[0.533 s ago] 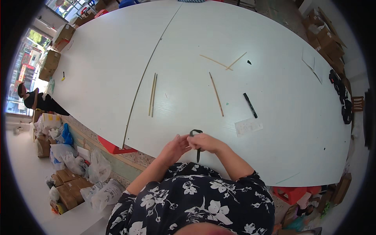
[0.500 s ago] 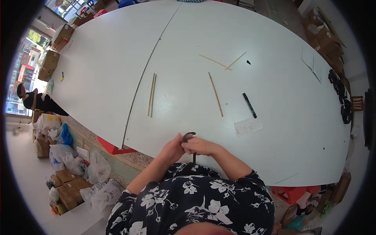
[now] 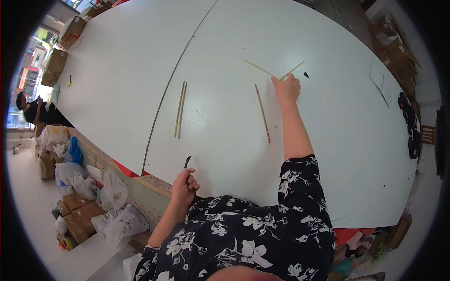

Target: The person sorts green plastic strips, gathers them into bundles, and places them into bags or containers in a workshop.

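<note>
My left hand (image 3: 184,186) is closed round a narrow dark strip (image 3: 187,162), held over the table's near edge. The strip's curved tip pokes up above the fingers; I cannot make out its exact kind. My right hand (image 3: 287,88) is stretched far over the table, thumb and fingers closing on two thin pale wooden sticks where they meet. One stick (image 3: 259,68) slants out to the left, the other (image 3: 296,67) to the right. Closer in lies a single brown stick (image 3: 263,114). A pair of thin sticks (image 3: 180,110) lies further left.
The large white table (image 3: 225,164) has a dark seam across its left part. A small dark scrap (image 3: 306,75) lies beyond my right hand. Black items (image 3: 408,124) line the right edge. Cardboard boxes (image 3: 79,222) and plastic bags crowd the left floor. A person (image 3: 40,111) stands far left.
My hands have parted. The right one has reached forward to the crossed sticks, its arm now covering the marker and pale card. The left has moved left, keeping the dark strip.
</note>
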The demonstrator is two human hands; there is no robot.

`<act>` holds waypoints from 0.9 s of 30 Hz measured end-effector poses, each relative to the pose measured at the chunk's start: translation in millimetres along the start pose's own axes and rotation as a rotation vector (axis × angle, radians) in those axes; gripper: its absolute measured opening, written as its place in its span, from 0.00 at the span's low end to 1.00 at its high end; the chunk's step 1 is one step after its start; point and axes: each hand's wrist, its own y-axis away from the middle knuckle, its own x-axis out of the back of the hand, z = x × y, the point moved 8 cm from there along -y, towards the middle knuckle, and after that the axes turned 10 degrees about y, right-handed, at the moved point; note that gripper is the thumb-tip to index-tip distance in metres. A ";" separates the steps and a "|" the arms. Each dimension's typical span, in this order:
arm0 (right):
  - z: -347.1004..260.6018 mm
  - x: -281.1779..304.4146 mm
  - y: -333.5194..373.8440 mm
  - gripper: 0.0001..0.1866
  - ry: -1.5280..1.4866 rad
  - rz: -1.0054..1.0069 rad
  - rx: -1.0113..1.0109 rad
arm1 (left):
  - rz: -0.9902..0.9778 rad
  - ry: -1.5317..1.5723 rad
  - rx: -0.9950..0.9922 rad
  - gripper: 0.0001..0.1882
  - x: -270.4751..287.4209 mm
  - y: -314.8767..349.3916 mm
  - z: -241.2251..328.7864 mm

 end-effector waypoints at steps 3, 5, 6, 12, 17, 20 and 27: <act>-18.7 -17.1 -11.5 0.19 0.145 -0.072 0.058 | 0.032 0.021 0.035 0.13 2.1 3.0 -10.9; -22.1 -34.9 -20.8 0.16 0.126 -0.033 0.159 | 0.031 -0.006 0.050 0.13 1.2 2.7 -13.7; -21.7 -42.4 -22.8 0.14 0.099 -0.025 0.177 | 0.036 -0.019 0.053 0.13 -0.2 2.7 -14.2; -18.9 -34.1 6.8 0.05 0.000 -0.068 0.352 | 0.014 -0.068 0.065 0.13 -3.0 -1.2 -19.4; 6.7 -15.4 66.1 0.05 -0.120 -0.087 0.401 | -0.015 -0.119 0.075 0.13 -10.4 -4.3 -20.3; 20.5 -5.1 98.7 0.05 -0.134 -0.124 0.369 | -0.035 -0.138 0.081 0.13 -16.4 -2.8 -19.5; 39.8 0.5 180.5 0.14 -0.169 -0.252 0.286 | -0.069 -0.159 0.057 0.12 -16.5 -2.7 -10.3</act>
